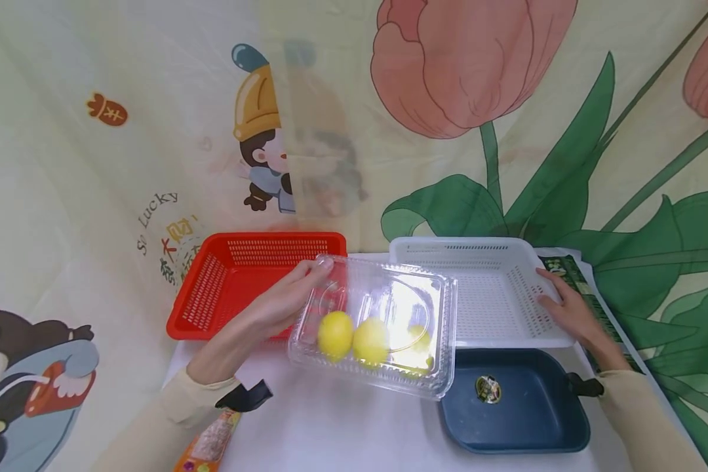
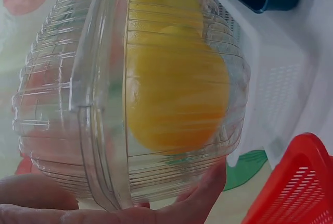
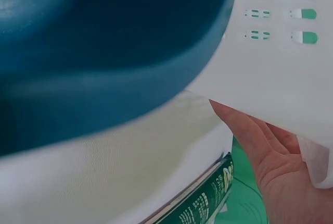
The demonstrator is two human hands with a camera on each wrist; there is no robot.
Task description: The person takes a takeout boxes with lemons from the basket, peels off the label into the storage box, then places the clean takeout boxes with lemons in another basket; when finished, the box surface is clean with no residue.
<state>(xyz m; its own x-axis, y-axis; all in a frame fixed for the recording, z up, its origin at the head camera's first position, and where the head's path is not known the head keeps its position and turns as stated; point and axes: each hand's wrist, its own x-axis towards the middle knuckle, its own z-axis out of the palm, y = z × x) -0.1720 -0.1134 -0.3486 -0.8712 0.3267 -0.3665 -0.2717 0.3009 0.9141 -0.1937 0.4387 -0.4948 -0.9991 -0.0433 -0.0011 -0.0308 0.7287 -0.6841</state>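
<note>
My left hand [image 1: 286,298] grips the left edge of a clear plastic clamshell box [image 1: 360,285], tilted and lifted over the table. Inside it lie yellow round fruits [image 1: 335,334], three of them visible, gathered along the lower side. The left wrist view shows the box's ribbed wall and closed lid seam, with one fruit [image 2: 177,94] close behind the plastic. My right hand [image 1: 569,314] holds the right rim of a white perforated basket [image 1: 478,301]. From the right wrist, that hand [image 3: 283,177] is at the basket's edge, its fingers partly hidden behind the wall.
A red perforated basket [image 1: 212,288] stands at the back left. In front of the white basket sits a dark blue tray [image 1: 522,419] with a small round sticker. An orange packet [image 1: 209,442] lies at the front left, and a green printed package [image 1: 572,275] at the right edge.
</note>
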